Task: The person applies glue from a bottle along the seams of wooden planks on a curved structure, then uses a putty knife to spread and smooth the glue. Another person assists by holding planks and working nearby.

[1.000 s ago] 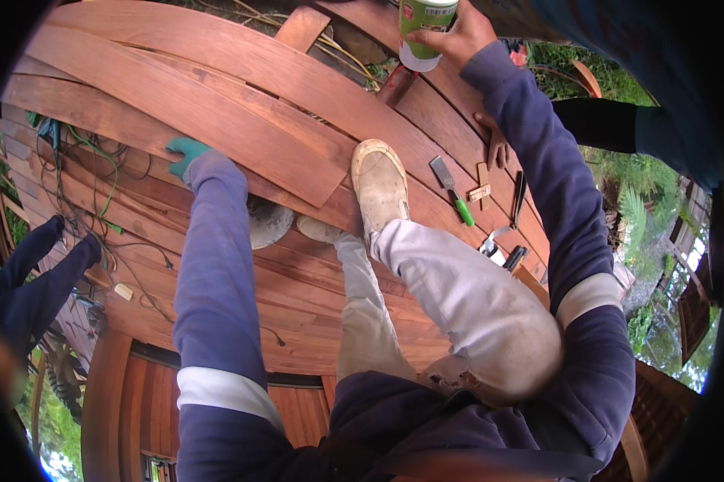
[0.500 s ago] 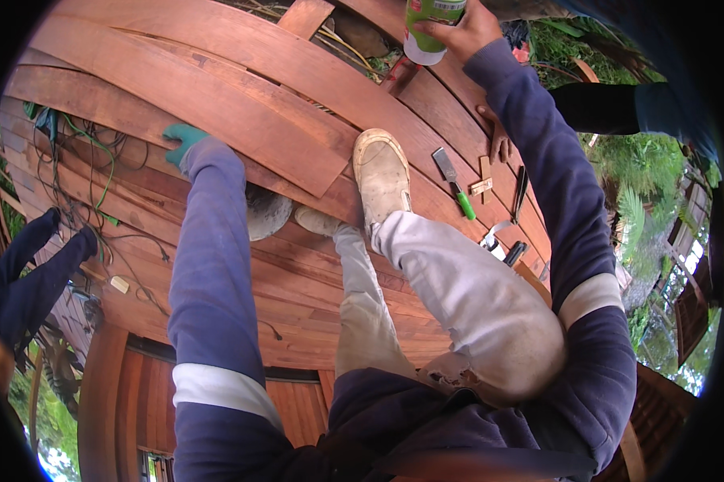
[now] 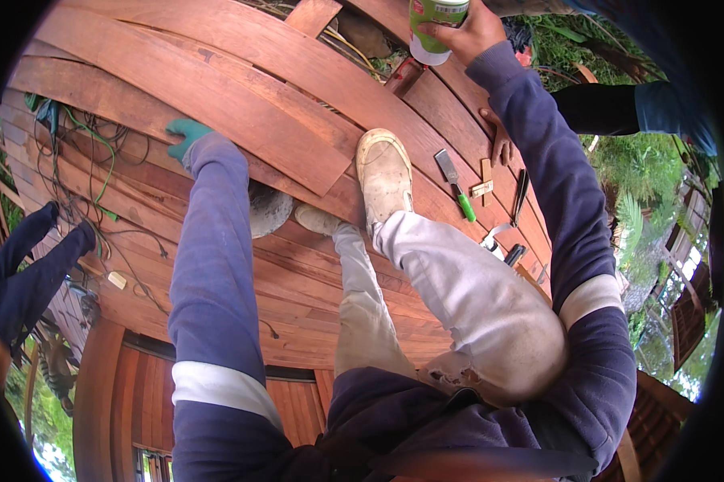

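Note:
My right hand [image 3: 470, 34], bare, is wrapped round a green and white cylindrical container [image 3: 436, 32] at the top, above the planks. A teal glove covers my left hand [image 3: 188, 138], which rests on a long reddish wooden plank [image 3: 97, 96] with thumb and fingers apart. Below that hand, a grey round bucket-like thing [image 3: 269, 210] shows partly from behind my forearm. My shoe [image 3: 384, 173] stands on the boards between my arms. Right of it lie a green-handled scraper or chisel [image 3: 456, 186], a small wooden cross-shaped piece [image 3: 483, 186] and a dark slim tool [image 3: 521, 193].
Another person's hand [image 3: 500, 140] touches the planks near my right forearm. A dark-clothed person's legs [image 3: 32, 257] are at the left, beside tangled cables [image 3: 89, 161]. A red open box-like thing [image 3: 404, 76] sits by a gap in the boards. Plants [image 3: 631, 217] border the deck at right.
The container and my right hand have shifted very slightly to the right. My left hand stays on the plank, and the tools lie where they were.

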`<move>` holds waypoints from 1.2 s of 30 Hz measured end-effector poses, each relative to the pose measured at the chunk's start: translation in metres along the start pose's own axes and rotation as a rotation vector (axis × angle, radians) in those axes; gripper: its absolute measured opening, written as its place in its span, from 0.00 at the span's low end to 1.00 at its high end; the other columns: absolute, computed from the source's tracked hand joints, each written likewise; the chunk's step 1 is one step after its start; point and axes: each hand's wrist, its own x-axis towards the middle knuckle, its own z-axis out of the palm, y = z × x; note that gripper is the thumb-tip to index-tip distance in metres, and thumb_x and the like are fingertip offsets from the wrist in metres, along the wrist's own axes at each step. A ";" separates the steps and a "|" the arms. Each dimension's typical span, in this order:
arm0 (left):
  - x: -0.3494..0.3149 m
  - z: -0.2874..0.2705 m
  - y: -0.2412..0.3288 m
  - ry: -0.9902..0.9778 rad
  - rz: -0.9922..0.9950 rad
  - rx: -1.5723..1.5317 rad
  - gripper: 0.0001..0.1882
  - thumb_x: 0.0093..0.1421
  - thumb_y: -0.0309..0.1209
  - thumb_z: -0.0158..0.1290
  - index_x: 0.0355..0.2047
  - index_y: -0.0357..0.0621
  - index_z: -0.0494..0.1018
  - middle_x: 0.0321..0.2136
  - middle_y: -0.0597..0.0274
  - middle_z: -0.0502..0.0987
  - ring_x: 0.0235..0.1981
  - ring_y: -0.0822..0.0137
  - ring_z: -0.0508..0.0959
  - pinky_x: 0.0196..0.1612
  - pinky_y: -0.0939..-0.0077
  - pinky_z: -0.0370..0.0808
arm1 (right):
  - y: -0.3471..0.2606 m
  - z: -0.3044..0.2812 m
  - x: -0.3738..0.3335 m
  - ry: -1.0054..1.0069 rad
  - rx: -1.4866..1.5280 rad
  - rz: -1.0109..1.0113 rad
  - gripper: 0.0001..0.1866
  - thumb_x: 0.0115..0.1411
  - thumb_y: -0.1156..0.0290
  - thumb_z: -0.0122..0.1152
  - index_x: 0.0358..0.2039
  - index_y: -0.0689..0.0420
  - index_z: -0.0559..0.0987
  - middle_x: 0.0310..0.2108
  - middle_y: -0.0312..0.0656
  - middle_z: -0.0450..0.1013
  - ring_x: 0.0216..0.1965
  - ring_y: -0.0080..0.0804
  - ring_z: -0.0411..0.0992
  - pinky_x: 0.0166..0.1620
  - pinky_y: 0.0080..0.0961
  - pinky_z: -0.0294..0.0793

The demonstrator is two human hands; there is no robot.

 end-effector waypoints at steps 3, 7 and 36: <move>-0.007 -0.005 0.004 0.016 0.004 -0.024 0.27 0.73 0.32 0.40 0.69 0.42 0.50 0.57 0.40 0.68 0.50 0.50 0.81 0.45 0.63 0.86 | -0.001 0.001 0.000 -0.001 0.001 -0.012 0.38 0.48 0.74 0.76 0.60 0.57 0.71 0.49 0.43 0.79 0.50 0.32 0.77 0.55 0.33 0.77; -0.019 -0.015 0.014 0.051 -0.116 -0.304 0.29 0.74 0.44 0.36 0.67 0.37 0.53 0.55 0.37 0.71 0.49 0.45 0.81 0.45 0.57 0.86 | -0.003 0.002 -0.002 -0.018 0.003 0.003 0.38 0.48 0.74 0.75 0.61 0.57 0.71 0.49 0.43 0.79 0.50 0.33 0.77 0.55 0.34 0.77; -0.031 -0.024 0.022 0.035 -0.105 -0.276 0.30 0.75 0.46 0.31 0.65 0.33 0.54 0.54 0.37 0.72 0.49 0.46 0.81 0.46 0.58 0.86 | -0.010 0.023 -0.017 -0.094 -0.085 0.083 0.38 0.45 0.68 0.77 0.58 0.57 0.73 0.46 0.48 0.80 0.48 0.40 0.80 0.54 0.35 0.78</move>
